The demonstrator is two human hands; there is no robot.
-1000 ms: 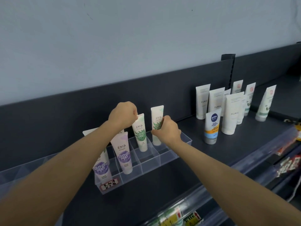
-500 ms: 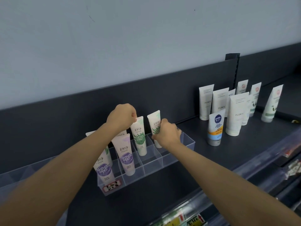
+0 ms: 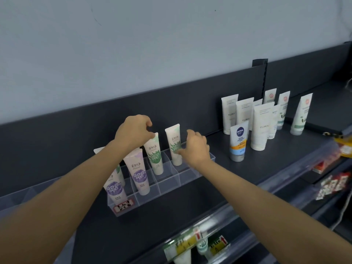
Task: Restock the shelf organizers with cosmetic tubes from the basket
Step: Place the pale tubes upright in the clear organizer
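Observation:
A clear acrylic organizer with several compartments sits on the dark shelf. Two purple-labelled tubes stand in its front cells, and a green-labelled tube and another green tube stand in the cells behind. My left hand hovers at the top of the first green tube, its thumb and forefinger parted with the thumb tip just touching the crimp. My right hand is beside the second green tube, fingers loosely spread and their tips brushing its label. The basket is out of view.
To the right on the shelf stand several white tubes and a Nivea tube. Another clear organizer lies at the far left. A lower shelf with price tags and packaged goods runs below.
Both hands have let go of the green tubes they were gripping; the fingers have opened. The right green tube now stands more upright in its cell.

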